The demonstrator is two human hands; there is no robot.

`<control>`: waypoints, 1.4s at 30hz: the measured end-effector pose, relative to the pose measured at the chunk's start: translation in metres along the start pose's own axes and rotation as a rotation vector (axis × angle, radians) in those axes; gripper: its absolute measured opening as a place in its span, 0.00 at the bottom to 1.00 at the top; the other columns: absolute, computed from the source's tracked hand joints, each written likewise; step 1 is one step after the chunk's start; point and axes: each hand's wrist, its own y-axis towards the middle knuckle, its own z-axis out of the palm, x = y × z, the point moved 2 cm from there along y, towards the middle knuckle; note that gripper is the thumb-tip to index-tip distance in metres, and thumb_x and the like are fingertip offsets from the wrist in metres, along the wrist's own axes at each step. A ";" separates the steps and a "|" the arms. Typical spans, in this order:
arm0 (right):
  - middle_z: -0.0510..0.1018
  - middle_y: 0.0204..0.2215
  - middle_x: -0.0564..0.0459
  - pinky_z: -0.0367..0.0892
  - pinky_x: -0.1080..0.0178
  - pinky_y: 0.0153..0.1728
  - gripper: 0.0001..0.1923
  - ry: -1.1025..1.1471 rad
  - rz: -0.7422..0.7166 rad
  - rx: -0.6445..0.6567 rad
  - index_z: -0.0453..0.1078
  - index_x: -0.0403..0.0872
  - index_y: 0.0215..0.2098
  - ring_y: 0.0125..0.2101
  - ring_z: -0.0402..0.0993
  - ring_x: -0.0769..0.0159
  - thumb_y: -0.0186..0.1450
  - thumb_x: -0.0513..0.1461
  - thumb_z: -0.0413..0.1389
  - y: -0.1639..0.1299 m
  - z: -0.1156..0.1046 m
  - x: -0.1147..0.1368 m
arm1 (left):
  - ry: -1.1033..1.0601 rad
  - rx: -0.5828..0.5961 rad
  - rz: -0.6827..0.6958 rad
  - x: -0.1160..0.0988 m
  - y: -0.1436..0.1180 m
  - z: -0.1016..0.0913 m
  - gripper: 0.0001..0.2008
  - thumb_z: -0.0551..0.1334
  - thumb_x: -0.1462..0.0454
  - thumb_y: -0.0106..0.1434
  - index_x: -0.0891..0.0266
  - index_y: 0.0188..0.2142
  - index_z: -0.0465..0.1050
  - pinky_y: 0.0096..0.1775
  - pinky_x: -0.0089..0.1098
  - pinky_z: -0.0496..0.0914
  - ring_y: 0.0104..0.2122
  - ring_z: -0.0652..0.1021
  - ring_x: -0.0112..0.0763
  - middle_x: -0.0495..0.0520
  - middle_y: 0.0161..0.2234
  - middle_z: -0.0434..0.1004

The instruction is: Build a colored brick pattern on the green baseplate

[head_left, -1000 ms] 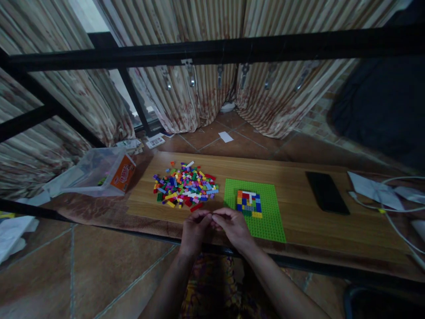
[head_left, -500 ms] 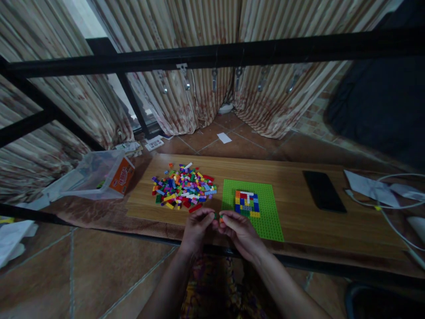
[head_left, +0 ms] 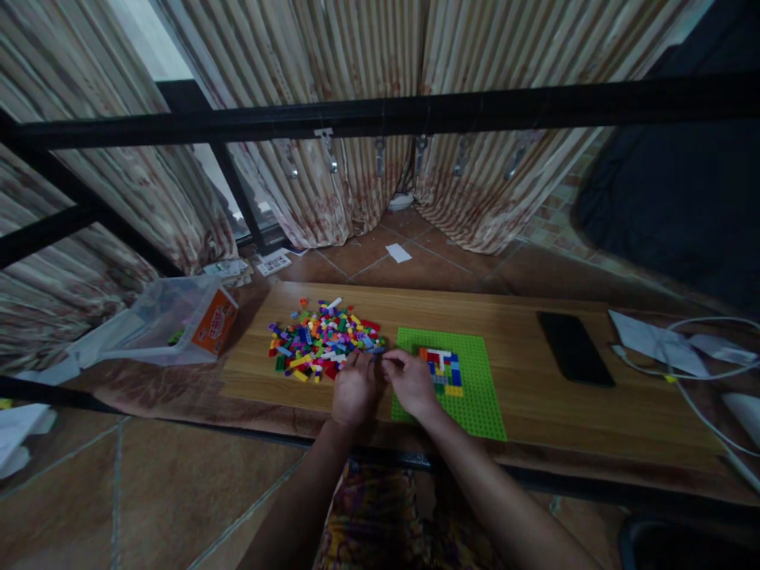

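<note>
Looks like a home to me, a living room or bedroom floor setup. I see striped patterned curtains [head_left: 356, 182] hanging to a terracotta tiled floor [head_left: 148, 491], a low wooden board [head_left: 522, 348] used as a table, a pile of toy bricks [head_left: 321, 340] beside a green baseplate [head_left: 475, 396], a phone [head_left: 573, 358], charging cables [head_left: 694, 372], a clear plastic tub [head_left: 172, 317], and scattered papers [head_left: 397, 252].

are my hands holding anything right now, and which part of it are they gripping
It cannot be told. The left hand and right hand meet fingertip to fingertip between the brick pile and the green baseplate, hiding anything pinched there.
</note>
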 end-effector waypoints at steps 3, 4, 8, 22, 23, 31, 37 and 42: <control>0.80 0.27 0.52 0.73 0.57 0.35 0.07 -0.168 -0.074 -0.006 0.75 0.48 0.30 0.28 0.76 0.61 0.58 0.39 0.54 0.012 0.007 -0.005 | 0.044 -0.058 0.038 0.002 -0.001 0.003 0.09 0.54 0.68 0.65 0.62 0.40 0.71 0.37 0.31 0.72 0.36 0.76 0.34 0.57 0.37 0.75; 0.80 0.28 0.52 0.72 0.57 0.35 0.08 -0.173 -0.081 0.002 0.75 0.49 0.30 0.29 0.76 0.61 0.59 0.39 0.54 0.014 0.009 -0.007 | 0.044 -0.079 0.057 0.003 -0.002 0.004 0.08 0.54 0.68 0.65 0.62 0.40 0.71 0.38 0.31 0.72 0.37 0.76 0.35 0.57 0.37 0.75; 0.79 0.28 0.54 0.72 0.59 0.36 0.08 -0.153 -0.106 -0.018 0.76 0.50 0.31 0.31 0.75 0.62 0.59 0.42 0.55 0.016 0.010 -0.012 | 0.003 -0.132 0.101 0.006 -0.005 0.004 0.09 0.55 0.68 0.64 0.63 0.44 0.69 0.42 0.33 0.72 0.40 0.76 0.35 0.57 0.39 0.74; 0.76 0.23 0.55 0.69 0.62 0.26 0.12 0.145 0.012 -0.048 0.73 0.50 0.34 0.24 0.73 0.64 0.58 0.48 0.60 -0.037 -0.053 0.000 | -0.051 -0.077 0.074 0.005 -0.006 0.002 0.10 0.54 0.68 0.64 0.62 0.44 0.70 0.46 0.35 0.72 0.42 0.76 0.36 0.58 0.41 0.74; 0.76 0.24 0.55 0.69 0.61 0.27 0.12 0.119 0.006 -0.077 0.74 0.50 0.34 0.24 0.73 0.64 0.59 0.49 0.59 -0.040 -0.064 -0.002 | -0.049 -0.075 0.074 0.005 -0.006 0.002 0.10 0.54 0.68 0.64 0.62 0.44 0.70 0.46 0.35 0.72 0.42 0.76 0.36 0.58 0.41 0.74; 0.77 0.35 0.49 0.67 0.56 0.43 0.12 -0.178 -0.158 -0.295 0.77 0.49 0.33 0.39 0.73 0.59 0.58 0.48 0.59 -0.021 -0.126 -0.022 | -0.039 -0.071 0.065 0.005 -0.004 0.002 0.11 0.54 0.68 0.63 0.62 0.43 0.71 0.47 0.36 0.71 0.43 0.76 0.37 0.58 0.40 0.75; 0.73 0.41 0.48 0.66 0.55 0.45 0.10 -0.240 -0.207 -0.276 0.79 0.51 0.31 0.44 0.70 0.58 0.57 0.47 0.60 0.003 -0.125 -0.032 | -0.019 -0.075 0.058 0.006 -0.004 0.002 0.11 0.54 0.67 0.63 0.62 0.43 0.72 0.46 0.36 0.71 0.42 0.76 0.38 0.58 0.40 0.75; 0.72 0.42 0.50 0.64 0.54 0.48 0.08 -0.281 -0.170 -0.261 0.79 0.53 0.30 0.45 0.69 0.58 0.56 0.46 0.60 0.009 -0.125 -0.037 | -0.005 -0.066 0.056 0.006 -0.004 0.003 0.11 0.54 0.67 0.63 0.62 0.43 0.72 0.46 0.35 0.71 0.42 0.76 0.38 0.58 0.41 0.75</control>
